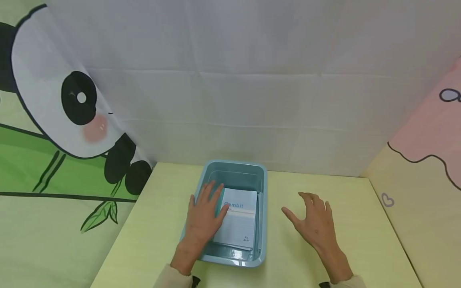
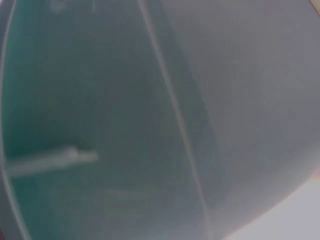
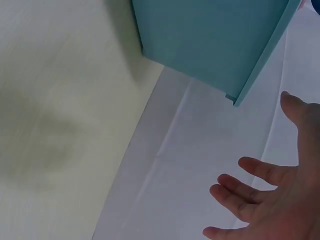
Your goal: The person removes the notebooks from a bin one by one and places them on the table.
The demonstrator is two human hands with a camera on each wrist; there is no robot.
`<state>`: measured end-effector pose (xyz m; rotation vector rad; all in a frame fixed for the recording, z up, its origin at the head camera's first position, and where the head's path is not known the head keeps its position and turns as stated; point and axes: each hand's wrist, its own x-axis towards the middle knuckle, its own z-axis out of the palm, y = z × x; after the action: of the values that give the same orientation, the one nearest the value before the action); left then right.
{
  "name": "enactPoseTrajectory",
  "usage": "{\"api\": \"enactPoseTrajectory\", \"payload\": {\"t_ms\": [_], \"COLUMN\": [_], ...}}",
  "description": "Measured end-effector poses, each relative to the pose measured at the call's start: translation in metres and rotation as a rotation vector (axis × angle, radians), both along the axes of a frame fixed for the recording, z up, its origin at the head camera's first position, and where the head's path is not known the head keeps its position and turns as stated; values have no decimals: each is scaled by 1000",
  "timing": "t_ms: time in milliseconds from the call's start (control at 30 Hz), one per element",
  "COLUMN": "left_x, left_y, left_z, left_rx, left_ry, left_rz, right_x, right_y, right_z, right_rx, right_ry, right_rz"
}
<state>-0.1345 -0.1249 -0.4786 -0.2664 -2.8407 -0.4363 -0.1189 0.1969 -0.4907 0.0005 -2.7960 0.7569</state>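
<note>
At the far left, a cloth wall carries a black-and-white panda drawing [image 1: 50,80] with a pink cheek, above a green bamboo stem [image 1: 21,168] and a leaf [image 1: 99,216]. Next comes a light sleeve [image 1: 174,278], and from it the left hand [image 1: 204,218] reaches over the left side of a blue-green bin [image 1: 235,163]. Its fingers are spread wide and the thumb stands out over the edge of a notebook [image 1: 237,228]; whether it touches the cover, I cannot tell. The left wrist view is blurred, giving only teal and grey surfaces with a pale streak.

Inside the bin, the notebook lies with its cover up, pale, marked "Gambit" near the top and with small print at the lower right corner. Another pale edge shows under its lower side. The bin stands on the yellowish counter [image 1: 363,240], near the white sheet [image 1: 252,80] behind.

To the right of the bin and apart from it, the right hand [image 1: 317,222] is held above the counter, wide, with thumb and fingers parted around bare air. Farthest right, the side wall shows a small heart [image 1: 387,200] and a pink shape [image 1: 432,132] outlined in black.
</note>
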Motion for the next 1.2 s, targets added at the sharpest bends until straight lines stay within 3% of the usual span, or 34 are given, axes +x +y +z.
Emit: {"api": "enactPoseTrajectory", "payload": {"t_ms": [233, 567, 833, 1033, 1200], "left_x": [-6, -11, -10, -13, -14], "left_y": [-16, -26, -37, -50, -59], "left_z": [-5, -9, -2, -6, -11], "left_rx": [159, 380, 418, 420, 455], "left_ry": [9, -200, -230, -315, -344], "left_rz": [34, 122, 142, 136, 122], "right_x": [-12, -28, -40, -49, -52], "right_y": [-17, -46, -72, -91, -104], "right_z": [13, 28, 41, 51, 58], "right_rx": [-61, -76, -77, -67, -76], "right_ry": [-21, -49, -65, -89, -122], "right_rz": [48, 109, 179, 215, 246]}}
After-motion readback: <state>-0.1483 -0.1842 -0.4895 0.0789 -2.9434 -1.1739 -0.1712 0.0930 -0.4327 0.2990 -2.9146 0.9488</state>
